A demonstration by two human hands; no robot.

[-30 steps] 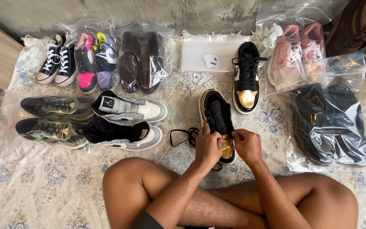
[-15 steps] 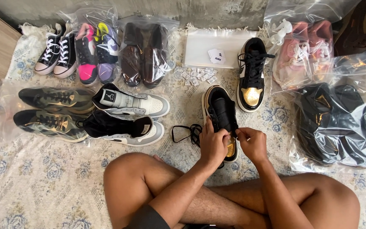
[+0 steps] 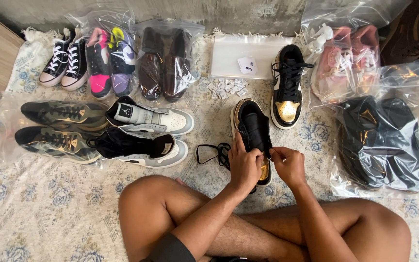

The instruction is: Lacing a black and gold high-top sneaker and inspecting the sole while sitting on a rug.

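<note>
Both my hands have stayed on the black and gold sneaker (image 3: 251, 131) since half a second ago; only my view has drifted a touch, so the whole spread sits slightly lower. Left hand (image 3: 244, 166) lies over the toe end of the shoe, fingers (image 3: 253, 156) curled together and pinched on something at the lace holes, though I cannot tell just what is between them. Right hand (image 3: 289, 165) is just beside it, fingers (image 3: 276, 154) bunched tight at the same spot, thumb and forefinger pressed together. That sneaker lies on the patterned rug (image 3: 49, 218), toe towards me, right in front of my crossed legs. Loose black lace (image 3: 214, 153) is coiled on the rug, touching the shoe's left side. Its partner, the second black and gold sneaker (image 3: 287, 87), stands just beyond, laced up. Over to the left, a grey and white pair (image 3: 146, 131) lies on its sides, beside dark shoes in a clear bag (image 3: 54, 128). Along the far edge: black and white canvas shoes (image 3: 66, 63), bagged pink and purple trainers (image 3: 107, 60), bagged brown shoes (image 3: 163, 63). On the right, pink shoes in a bag (image 3: 345, 58) and a dark bagged pair (image 3: 381, 140).
</note>
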